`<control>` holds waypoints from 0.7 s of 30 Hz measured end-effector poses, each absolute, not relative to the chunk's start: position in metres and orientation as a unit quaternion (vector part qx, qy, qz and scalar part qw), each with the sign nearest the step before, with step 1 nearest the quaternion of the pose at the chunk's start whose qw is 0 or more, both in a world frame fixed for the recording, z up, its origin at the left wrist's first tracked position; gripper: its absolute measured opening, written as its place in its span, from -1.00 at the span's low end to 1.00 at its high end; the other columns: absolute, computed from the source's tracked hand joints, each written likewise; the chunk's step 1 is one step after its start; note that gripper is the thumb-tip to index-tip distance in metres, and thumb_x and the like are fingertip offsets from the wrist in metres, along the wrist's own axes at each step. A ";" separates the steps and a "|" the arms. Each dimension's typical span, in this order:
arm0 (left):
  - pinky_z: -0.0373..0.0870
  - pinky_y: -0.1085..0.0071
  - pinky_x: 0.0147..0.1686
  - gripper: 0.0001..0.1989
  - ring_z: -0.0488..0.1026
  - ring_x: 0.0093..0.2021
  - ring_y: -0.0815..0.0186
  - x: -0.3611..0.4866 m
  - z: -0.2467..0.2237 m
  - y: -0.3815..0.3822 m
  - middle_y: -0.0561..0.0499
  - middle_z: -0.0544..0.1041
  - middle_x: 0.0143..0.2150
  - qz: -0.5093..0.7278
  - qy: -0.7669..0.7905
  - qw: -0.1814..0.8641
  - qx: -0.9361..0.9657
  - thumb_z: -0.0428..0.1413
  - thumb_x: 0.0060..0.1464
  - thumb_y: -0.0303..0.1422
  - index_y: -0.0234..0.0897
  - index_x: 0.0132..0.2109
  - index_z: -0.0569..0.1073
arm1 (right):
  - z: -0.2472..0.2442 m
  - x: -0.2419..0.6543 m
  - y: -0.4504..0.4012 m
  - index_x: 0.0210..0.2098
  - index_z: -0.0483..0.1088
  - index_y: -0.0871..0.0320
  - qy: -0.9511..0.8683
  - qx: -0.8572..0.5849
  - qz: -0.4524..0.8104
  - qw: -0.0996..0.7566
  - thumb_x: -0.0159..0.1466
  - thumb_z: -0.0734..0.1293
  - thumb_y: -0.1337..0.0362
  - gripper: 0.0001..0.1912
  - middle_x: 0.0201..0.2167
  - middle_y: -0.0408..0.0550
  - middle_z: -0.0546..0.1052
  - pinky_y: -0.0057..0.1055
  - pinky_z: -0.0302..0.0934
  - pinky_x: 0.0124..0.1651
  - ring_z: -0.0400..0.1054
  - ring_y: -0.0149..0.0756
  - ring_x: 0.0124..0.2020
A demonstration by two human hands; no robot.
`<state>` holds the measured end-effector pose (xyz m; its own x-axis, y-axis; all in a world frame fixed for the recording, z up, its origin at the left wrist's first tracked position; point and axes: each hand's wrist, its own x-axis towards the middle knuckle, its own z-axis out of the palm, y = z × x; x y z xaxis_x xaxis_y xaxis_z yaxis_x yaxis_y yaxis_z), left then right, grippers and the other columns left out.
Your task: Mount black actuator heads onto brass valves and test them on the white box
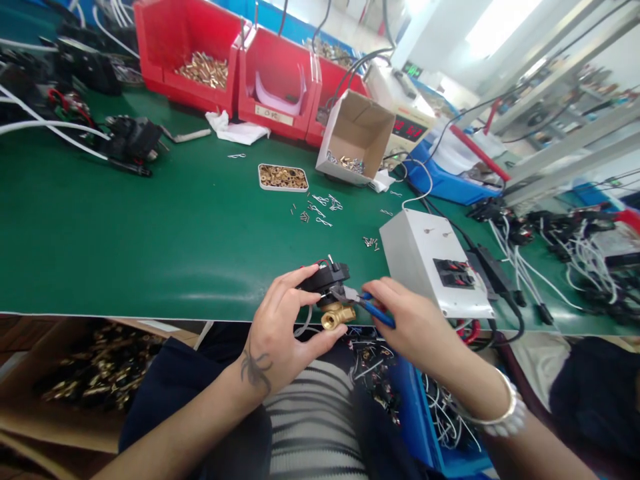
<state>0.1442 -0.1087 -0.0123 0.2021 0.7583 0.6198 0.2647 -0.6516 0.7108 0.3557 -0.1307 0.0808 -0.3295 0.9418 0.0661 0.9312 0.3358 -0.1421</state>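
My left hand grips a small valve with a black housing on top and a brass body below. The thumb lies under the brass part and the fingers reach along the black part. In my right hand is a pair of pliers with blue handles. Their metal jaws meet the valve where the black housing joins the brass; whether they pinch a part there I cannot tell. The valve is at the table's front edge. A pale cable hangs from it beside my left hand.
Metal clips, small pins and screws lie on the green table. Beyond are a tray of brass pieces, a cardboard box and red bins. A grey switch box stands right of my hands.
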 end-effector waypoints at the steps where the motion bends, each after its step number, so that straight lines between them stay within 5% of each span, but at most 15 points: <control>1: 0.55 0.07 0.06 -0.69 0.54 0.13 0.05 0.144 -0.012 -0.109 -0.37 0.55 0.10 0.528 0.347 0.234 0.739 0.31 0.10 -0.33 -0.30 -0.10 0.38 | 0.083 0.357 -0.131 -0.26 0.36 0.10 -0.813 -0.576 0.029 0.074 0.18 0.20 0.53 -0.76 -0.45 -0.14 0.37 -0.42 0.11 -0.45 0.25 -0.35 -0.51; 6: 0.54 0.07 0.07 -0.69 0.53 0.14 0.05 0.145 -0.012 -0.109 -0.37 0.54 0.12 0.525 0.350 0.241 0.738 0.32 0.09 -0.34 -0.30 -0.12 0.38 | 0.087 0.360 -0.135 -0.21 0.30 0.07 -0.733 -0.612 -0.068 0.288 0.26 0.29 0.45 -0.83 -0.42 -0.19 0.38 -0.46 0.15 -0.38 0.23 -0.39 -0.48; 11: 0.54 0.10 0.08 -0.69 0.53 0.14 0.05 0.145 -0.013 -0.108 -0.39 0.55 0.11 0.526 0.350 0.226 0.742 0.32 0.09 -0.33 -0.33 -0.12 0.39 | 0.078 0.356 -0.130 -0.25 0.33 0.12 -0.817 -0.573 0.036 0.052 0.17 0.21 0.53 -0.77 -0.43 -0.13 0.38 -0.45 0.08 -0.45 0.27 -0.37 -0.49; 16: 0.54 0.11 0.09 -0.70 0.54 0.13 0.05 0.144 -0.014 -0.108 -0.39 0.55 0.09 0.524 0.349 0.223 0.744 0.31 0.10 -0.32 -0.34 -0.13 0.39 | 0.081 0.352 -0.132 -0.20 0.29 0.09 -0.765 -0.597 -0.043 0.240 0.23 0.23 0.50 -0.79 -0.39 -0.14 0.37 -0.46 0.17 -0.38 0.28 -0.37 -0.45; 21: 0.53 0.11 0.10 -0.68 0.52 0.16 0.04 0.145 -0.016 -0.107 -0.40 0.54 0.11 0.513 0.339 0.209 0.761 0.32 0.08 -0.33 -0.36 -0.12 0.39 | 0.066 0.346 -0.134 -0.26 0.39 0.13 -0.783 -0.602 0.127 0.095 0.18 0.25 0.51 -0.80 -0.41 -0.12 0.39 -0.45 0.13 -0.42 0.27 -0.37 -0.46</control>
<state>0.1448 -0.1074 -0.0164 0.2440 0.7290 0.6396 0.3009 -0.6839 0.6647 0.3460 -0.1338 0.0656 -0.2571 0.9664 -0.0048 0.9184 0.2428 -0.3123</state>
